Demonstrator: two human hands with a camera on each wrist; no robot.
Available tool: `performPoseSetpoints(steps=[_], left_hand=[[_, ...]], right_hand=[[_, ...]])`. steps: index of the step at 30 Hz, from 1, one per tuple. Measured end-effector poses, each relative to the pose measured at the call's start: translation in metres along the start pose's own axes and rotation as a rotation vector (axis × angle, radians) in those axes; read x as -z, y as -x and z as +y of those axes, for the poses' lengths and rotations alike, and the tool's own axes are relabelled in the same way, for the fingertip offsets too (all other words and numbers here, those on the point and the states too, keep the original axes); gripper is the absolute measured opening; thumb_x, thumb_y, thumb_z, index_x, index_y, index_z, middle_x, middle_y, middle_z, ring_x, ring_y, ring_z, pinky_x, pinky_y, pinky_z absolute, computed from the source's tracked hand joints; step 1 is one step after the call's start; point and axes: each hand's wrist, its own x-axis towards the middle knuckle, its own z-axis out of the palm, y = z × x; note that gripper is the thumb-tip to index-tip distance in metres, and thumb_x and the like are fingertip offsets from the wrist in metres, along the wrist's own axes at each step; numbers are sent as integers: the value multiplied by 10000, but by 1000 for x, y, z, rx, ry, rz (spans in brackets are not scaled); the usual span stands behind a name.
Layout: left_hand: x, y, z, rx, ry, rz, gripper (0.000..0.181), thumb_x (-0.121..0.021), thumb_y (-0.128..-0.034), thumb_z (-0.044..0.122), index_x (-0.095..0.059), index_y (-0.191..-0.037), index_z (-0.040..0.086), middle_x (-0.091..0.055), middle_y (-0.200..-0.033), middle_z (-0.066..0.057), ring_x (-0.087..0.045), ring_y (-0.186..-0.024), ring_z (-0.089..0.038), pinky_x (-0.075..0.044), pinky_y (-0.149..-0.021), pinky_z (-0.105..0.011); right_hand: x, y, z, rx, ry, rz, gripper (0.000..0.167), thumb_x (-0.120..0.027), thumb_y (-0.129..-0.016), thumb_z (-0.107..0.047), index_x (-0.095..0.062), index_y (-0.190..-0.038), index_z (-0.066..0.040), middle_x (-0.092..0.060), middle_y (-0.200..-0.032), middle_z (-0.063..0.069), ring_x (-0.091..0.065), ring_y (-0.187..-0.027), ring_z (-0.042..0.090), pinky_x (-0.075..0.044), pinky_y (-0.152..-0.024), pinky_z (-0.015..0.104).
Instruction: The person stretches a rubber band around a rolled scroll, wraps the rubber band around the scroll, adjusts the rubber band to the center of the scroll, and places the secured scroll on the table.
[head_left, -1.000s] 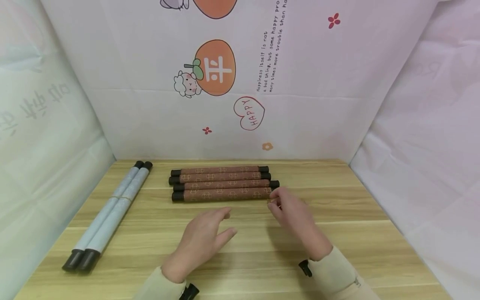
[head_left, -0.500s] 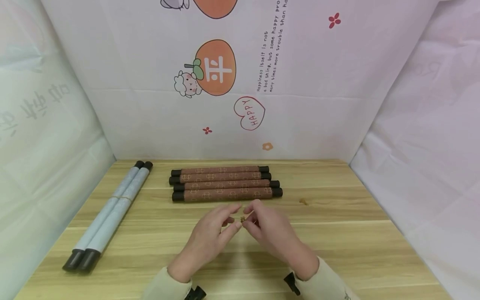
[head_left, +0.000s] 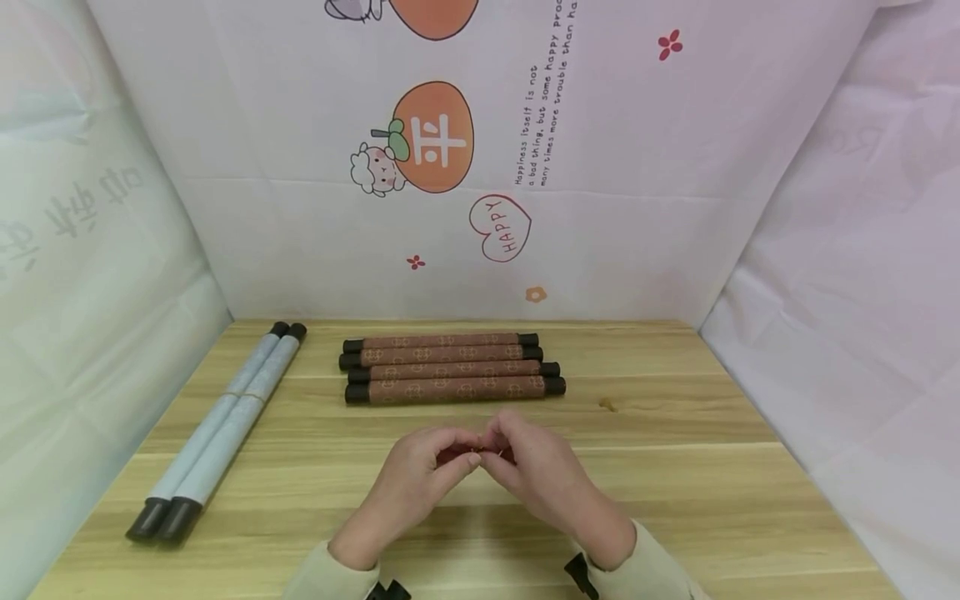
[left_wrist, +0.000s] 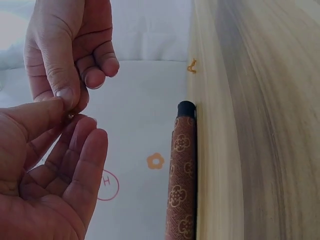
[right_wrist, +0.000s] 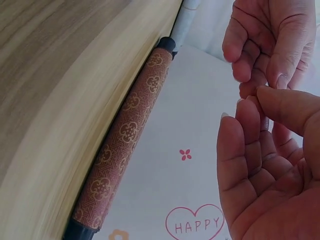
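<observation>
Pinched between both hands, on the near side of the brown rolls (head_left: pixel 450 371) and apart from them: a tiny gold-brown band (left_wrist: pixel 70 116), mostly covered by fingertips, exact shape impossible to tell. Left hand (head_left: pixel 412 475) narrow, thumb and forefinger gathered on the band, other fingers loosely curved. Right hand (head_left: pixel 543 471) likewise, pinching from the opposite side, fingertips meeting those of the left.

Probably very light, soft and stretchy, judging by a similar loose band (head_left: pixel 607 404) on the table (head_left: pixel 697 475), off the right end of the brown rolls. Hardly fragile, but apt to slip or spring away. Best taken by opposite edges, between thumb and index tips.

Compared with half a second ago: hands brought from a small gap to touching; band then visible at the right fingertips, now nearly hidden. Unchanged: brown rolls, loose band and, left of the brown rolls, tied pale rolls (head_left: pixel 236 429).
</observation>
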Motion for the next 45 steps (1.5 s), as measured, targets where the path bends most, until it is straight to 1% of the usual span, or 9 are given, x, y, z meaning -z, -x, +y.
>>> performPoseSetpoints(steps=[6,12,16,23,27,33,38,42,45], left_hand=[[0,0,0,49,-19,21,76,-681,-1023,244,-739,-1068,264,-719,-959,179,-656,-840,-17,-565,-762,-255],[0,0,1,67,-44,39,98,-609,-1066,263,-699,-1092,234,-725,-922,80,-660,-816,-62,-535,-718,-247],[-1,0,1,67,-27,51,132,-568,-1087,275,-677,-1097,202,-730,-939,17,-694,-838,-105,-544,-717,-248],[-1,1,3,126,-5,94,159,-523,-1106,248,-656,-1122,162,-703,-999,37,-693,-853,-53,-559,-739,-240],[-1,1,4,139,34,96,177,-510,-1111,239,-646,-1152,133,-692,-1020,-3,-692,-843,-60,-571,-750,-242],[-1,1,5,131,57,79,220,-500,-1115,243,-633,-1218,101,-670,-973,28,-679,-815,-61,-576,-740,-248],[-1,0,6,119,28,59,230,-510,-1110,221,-646,-1259,110,-675,-944,49,-672,-803,-53,-571,-728,-246],[-1,-1,7,71,-42,14,251,-519,-1106,211,-670,-1271,97,-683,-953,62,-667,-805,-36,-566,-728,-249],[-1,-1,7,39,-88,-13,247,-519,-1107,236,-684,-1246,115,-693,-977,72,-661,-810,-24,-557,-742,-256]], right_hand=[[0,1,-1,-10,-1,-1,178,-767,-956,-168,-593,-952,-203,-650,-786,-129,-547,-668,-42,-491,-590,188],[1,1,-2,-35,-15,-19,142,-746,-970,-160,-611,-978,-205,-649,-811,-135,-540,-676,-32,-489,-594,194],[1,1,-1,-39,-14,-6,124,-740,-973,-153,-638,-1030,-195,-675,-843,-121,-552,-695,-25,-498,-608,195],[2,2,-1,-56,-3,3,163,-690,-999,-138,-712,-1161,-129,-715,-915,-100,-604,-750,-14,-524,-652,203],[2,0,-1,-56,22,-3,158,-682,-1004,-150,-762,-1140,-160,-699,-923,-119,-563,-725,-17,-509,-642,203],[1,0,-1,-44,16,19,110,-689,-984,-126,-755,-1018,-208,-689,-896,-135,-563,-724,-28,-513,-650,203],[2,1,-1,-94,-28,47,78,-666,-999,-159,-707,-1007,-225,-646,-843,-171,-551,-678,-1,-503,-621,212],[3,1,-1,-160,-128,54,48,-637,-1026,-190,-676,-1047,-209,-637,-846,-150,-553,-677,47,-503,-604,233],[4,2,-1,-204,-252,44,51,-610,-1049,-192,-655,-1072,-198,-657,-870,-103,-596,-711,80,-525,-613,251]])
